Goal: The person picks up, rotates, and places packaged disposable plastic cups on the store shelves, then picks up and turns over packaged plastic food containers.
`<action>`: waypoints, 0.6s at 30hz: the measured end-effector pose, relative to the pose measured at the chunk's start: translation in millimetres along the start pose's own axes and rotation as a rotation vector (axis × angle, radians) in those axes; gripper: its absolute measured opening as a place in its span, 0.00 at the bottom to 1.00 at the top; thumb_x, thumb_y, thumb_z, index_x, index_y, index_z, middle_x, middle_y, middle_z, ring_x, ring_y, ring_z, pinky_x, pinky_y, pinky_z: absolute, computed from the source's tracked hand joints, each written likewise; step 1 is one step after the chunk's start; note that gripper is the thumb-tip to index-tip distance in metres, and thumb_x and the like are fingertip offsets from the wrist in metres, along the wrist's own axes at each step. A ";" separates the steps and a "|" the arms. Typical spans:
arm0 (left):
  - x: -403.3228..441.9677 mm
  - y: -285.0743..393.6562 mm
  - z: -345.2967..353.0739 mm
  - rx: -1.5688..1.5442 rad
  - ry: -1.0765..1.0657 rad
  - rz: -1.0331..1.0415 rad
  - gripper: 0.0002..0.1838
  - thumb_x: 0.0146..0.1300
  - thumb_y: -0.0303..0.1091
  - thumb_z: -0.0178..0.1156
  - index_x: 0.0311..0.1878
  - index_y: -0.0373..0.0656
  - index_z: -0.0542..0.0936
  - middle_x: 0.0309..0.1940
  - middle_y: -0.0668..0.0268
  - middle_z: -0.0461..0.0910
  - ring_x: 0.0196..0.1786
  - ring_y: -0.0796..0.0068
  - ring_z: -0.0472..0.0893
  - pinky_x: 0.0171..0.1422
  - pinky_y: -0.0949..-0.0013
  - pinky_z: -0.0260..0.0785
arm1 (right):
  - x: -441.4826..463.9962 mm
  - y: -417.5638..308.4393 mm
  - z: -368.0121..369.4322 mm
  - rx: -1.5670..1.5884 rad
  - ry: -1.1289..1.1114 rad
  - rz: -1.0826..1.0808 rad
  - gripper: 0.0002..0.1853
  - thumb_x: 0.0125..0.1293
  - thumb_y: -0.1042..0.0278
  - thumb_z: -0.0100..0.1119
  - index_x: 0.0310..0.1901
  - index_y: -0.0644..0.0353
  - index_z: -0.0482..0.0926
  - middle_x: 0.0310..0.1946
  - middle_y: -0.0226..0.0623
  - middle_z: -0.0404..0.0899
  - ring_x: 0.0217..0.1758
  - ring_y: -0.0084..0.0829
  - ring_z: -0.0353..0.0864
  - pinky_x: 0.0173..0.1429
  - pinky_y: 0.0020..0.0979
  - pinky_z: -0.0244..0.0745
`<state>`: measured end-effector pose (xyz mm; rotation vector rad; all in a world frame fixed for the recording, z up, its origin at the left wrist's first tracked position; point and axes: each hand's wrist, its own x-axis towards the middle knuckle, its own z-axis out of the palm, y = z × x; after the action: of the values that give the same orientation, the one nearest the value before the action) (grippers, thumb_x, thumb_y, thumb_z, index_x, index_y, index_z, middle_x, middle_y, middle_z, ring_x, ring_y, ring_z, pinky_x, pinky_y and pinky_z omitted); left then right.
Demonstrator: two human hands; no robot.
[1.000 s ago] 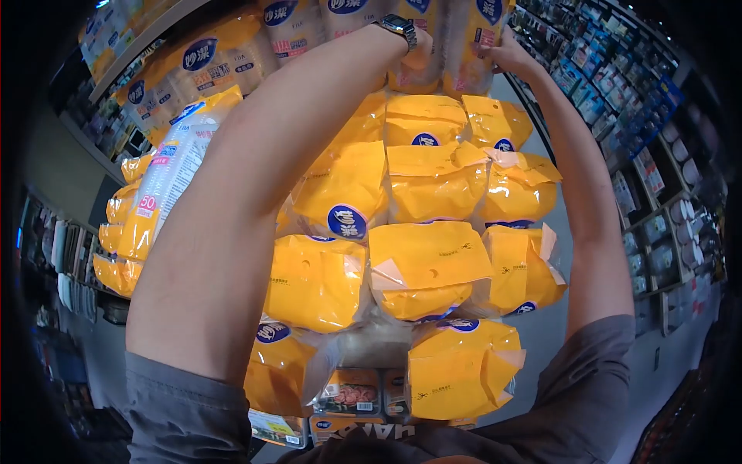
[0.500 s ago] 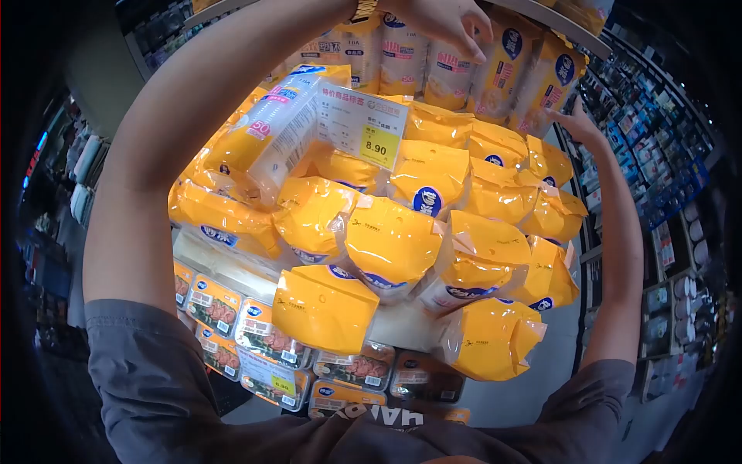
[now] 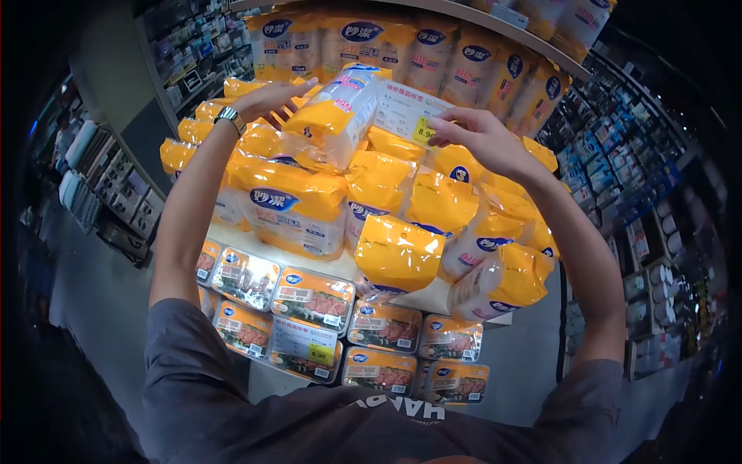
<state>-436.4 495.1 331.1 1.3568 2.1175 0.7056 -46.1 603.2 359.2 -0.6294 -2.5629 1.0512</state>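
My left hand (image 3: 272, 99), with a watch on the wrist, is open with fingers spread. It is beside a clear-and-yellow pack of disposable cups (image 3: 334, 116) lying tilted on top of the pile; whether it touches the pack I cannot tell. My right hand (image 3: 485, 139) has its fingers bent and somewhat apart. Its fingertips overlap the right edge of a white price sign (image 3: 396, 108) with a yellow label, and contact is unclear. Around both hands are rows of similar yellow-topped packs (image 3: 402, 251), some upright, some leaning.
Below the pile, transparent food boxes with orange labels (image 3: 313, 298) are stacked, bearing another price sign (image 3: 305, 340). A shelf edge (image 3: 495, 27) crosses above the back row of packs (image 3: 359, 50). Stocked shelving (image 3: 610, 147) stands on the right, with more goods (image 3: 85, 189) at left.
The view has shifted, showing more of the boxes and the back row. My left hand has come down from the top to the lying pack's left side. My right hand has moved inward to the price sign.
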 end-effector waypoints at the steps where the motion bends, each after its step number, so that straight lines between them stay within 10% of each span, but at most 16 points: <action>1: 5.2 -7.8 7.6 -0.035 -0.028 -0.013 0.56 0.60 0.82 0.42 0.72 0.39 0.68 0.60 0.44 0.75 0.54 0.56 0.82 0.54 0.57 0.78 | 12.6 -5.5 18.2 -0.008 -0.073 0.024 0.27 0.75 0.47 0.53 0.55 0.69 0.79 0.49 0.45 0.84 0.54 0.29 0.82 0.64 0.30 0.72; 5: -12.7 -6.7 27.6 -0.174 -0.153 0.100 0.54 0.60 0.83 0.40 0.78 0.49 0.61 0.69 0.49 0.69 0.69 0.50 0.72 0.58 0.45 0.76 | 49.3 -38.8 76.0 -0.102 -0.029 0.278 0.48 0.68 0.24 0.42 0.62 0.70 0.76 0.56 0.54 0.80 0.64 0.41 0.77 0.70 0.39 0.67; 8: -14.9 -13.1 38.4 -0.244 -0.130 0.150 0.58 0.55 0.87 0.37 0.80 0.54 0.56 0.75 0.51 0.63 0.73 0.45 0.67 0.61 0.40 0.72 | 90.7 -17.0 109.6 -0.142 0.016 0.308 0.48 0.69 0.27 0.43 0.65 0.74 0.71 0.61 0.59 0.76 0.67 0.50 0.74 0.70 0.42 0.65; 18: -34.5 -41.2 29.1 -0.658 -0.185 0.258 0.42 0.69 0.65 0.54 0.73 0.40 0.66 0.63 0.56 0.76 0.60 0.73 0.80 0.52 0.68 0.78 | 96.5 -80.6 167.6 0.226 0.241 0.296 0.43 0.71 0.35 0.50 0.70 0.70 0.65 0.67 0.56 0.69 0.69 0.46 0.71 0.74 0.41 0.60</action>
<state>-431.2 452.6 287.4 1.2562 1.3888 1.1975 -223.3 501.9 312.3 -1.0261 -2.1508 1.2495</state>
